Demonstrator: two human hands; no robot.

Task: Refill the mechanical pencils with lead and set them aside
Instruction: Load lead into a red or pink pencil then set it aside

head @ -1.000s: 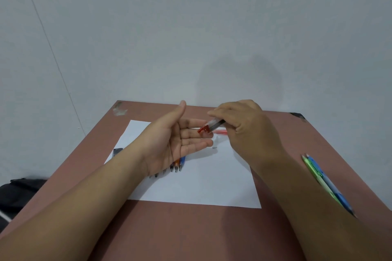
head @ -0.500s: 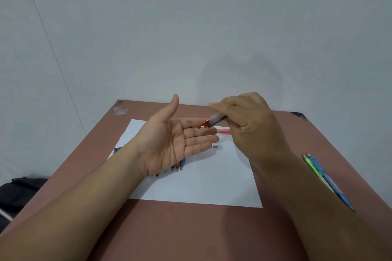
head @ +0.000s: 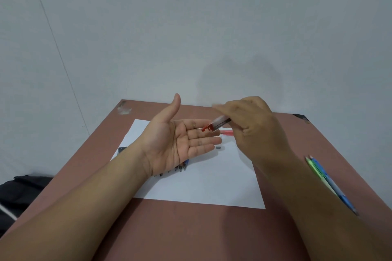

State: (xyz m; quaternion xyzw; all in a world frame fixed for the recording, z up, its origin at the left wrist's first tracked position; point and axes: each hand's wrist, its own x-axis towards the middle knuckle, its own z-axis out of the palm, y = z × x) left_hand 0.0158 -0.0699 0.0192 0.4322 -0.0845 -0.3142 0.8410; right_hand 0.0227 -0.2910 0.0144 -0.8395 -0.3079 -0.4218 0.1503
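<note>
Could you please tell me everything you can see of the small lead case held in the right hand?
The lead case is a slim, clear plastic tube with a red cap end, seemingly flipped open. The right hand pinches its far end, tilting the red end down over the fingers of the open, palm-up left hand, above the white paper. Whether any leads are inside cannot be made out.
</note>
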